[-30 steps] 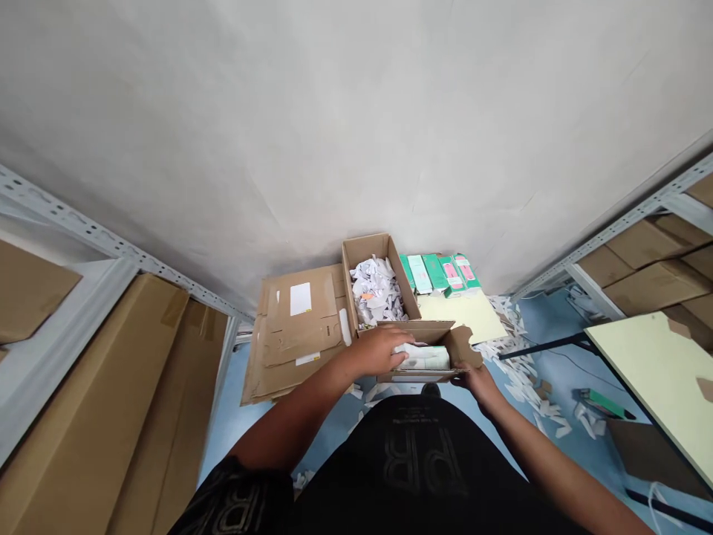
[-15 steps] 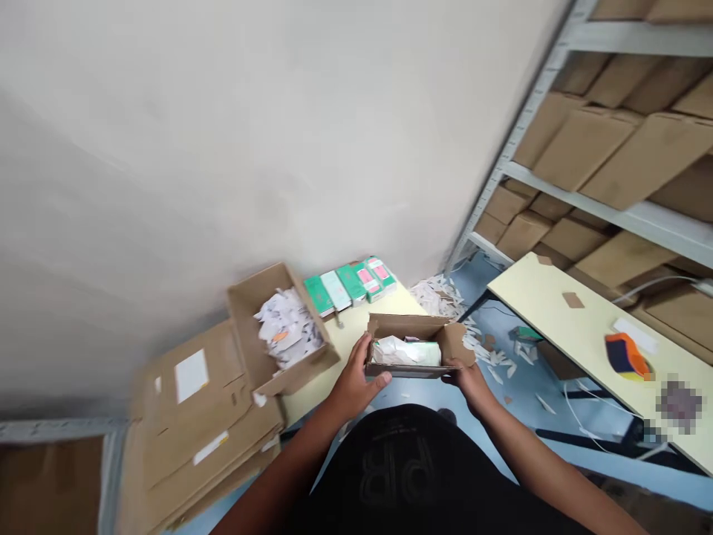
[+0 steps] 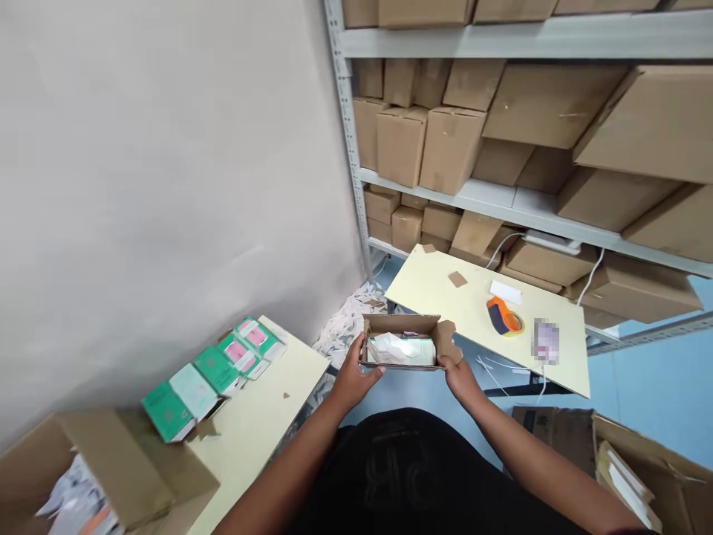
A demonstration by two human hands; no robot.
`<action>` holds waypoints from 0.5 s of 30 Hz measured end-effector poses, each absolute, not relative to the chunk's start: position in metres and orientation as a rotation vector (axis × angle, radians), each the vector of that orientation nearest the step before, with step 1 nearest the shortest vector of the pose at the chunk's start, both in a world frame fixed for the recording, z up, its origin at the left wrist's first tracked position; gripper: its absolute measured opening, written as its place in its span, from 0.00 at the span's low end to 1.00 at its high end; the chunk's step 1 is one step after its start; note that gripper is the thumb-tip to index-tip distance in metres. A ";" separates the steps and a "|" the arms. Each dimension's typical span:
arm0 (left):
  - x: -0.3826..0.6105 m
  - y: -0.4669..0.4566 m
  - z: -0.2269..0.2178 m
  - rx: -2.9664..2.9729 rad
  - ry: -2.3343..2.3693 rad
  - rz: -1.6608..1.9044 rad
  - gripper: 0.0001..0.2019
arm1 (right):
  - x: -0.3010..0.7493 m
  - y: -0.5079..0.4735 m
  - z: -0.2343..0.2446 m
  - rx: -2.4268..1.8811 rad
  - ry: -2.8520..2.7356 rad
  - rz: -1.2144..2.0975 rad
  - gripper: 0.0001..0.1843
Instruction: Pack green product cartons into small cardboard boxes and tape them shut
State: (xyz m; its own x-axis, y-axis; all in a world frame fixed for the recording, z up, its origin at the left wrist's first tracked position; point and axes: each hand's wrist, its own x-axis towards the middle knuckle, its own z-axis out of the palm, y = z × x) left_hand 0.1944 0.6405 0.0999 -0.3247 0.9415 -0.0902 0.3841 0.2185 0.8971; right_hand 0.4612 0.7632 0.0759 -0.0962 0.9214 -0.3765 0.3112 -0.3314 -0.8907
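Note:
Both my hands carry a small open cardboard box (image 3: 404,322) in front of my body. My left hand (image 3: 355,380) grips its left end, thumb along the near side. At the right end, my right hand (image 3: 461,377) holds the box by the corner below a torn flap (image 3: 448,340). Inside lie crumpled white paper (image 3: 390,347) and a pale green-and-white packet (image 3: 422,351). The undersides of my fingers are hidden by the box.
A pale table (image 3: 490,279) ahead right holds an orange tape dispenser (image 3: 504,315). Shelves of cartons (image 3: 454,148) stand behind it. Left, another table (image 3: 267,394) bears green boxes (image 3: 167,410) and a large carton (image 3: 116,453). Paper scraps (image 3: 348,319) litter the floor; an open carton (image 3: 640,427) stands lower right.
My view and body have turned right, towards the shelves and the right-hand table. The small box stays in both hands; the left table has slid leftward in view.

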 end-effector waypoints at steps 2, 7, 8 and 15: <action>0.199 0.678 0.097 1.335 1.772 1.038 0.48 | 0.470 0.788 0.075 -1.685 -1.279 1.382 0.18; 0.193 0.771 0.087 1.500 1.632 0.927 0.50 | 0.478 0.840 0.063 -1.610 -1.163 1.293 0.24; 0.189 0.790 0.086 1.544 1.608 0.898 0.50 | 0.477 0.849 0.060 -1.594 -1.141 1.272 0.25; 0.156 0.924 0.068 1.911 1.372 0.741 0.47 | 0.459 0.919 0.036 -1.586 -0.840 1.300 0.35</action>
State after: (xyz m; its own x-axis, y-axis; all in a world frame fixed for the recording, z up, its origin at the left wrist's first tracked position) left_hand 0.1563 0.9235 0.0675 0.2887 0.9551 0.0671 0.5795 -0.2301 0.7818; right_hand 0.4589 0.9187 0.0361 0.2184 0.9033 -0.3692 -0.0343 -0.3710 -0.9280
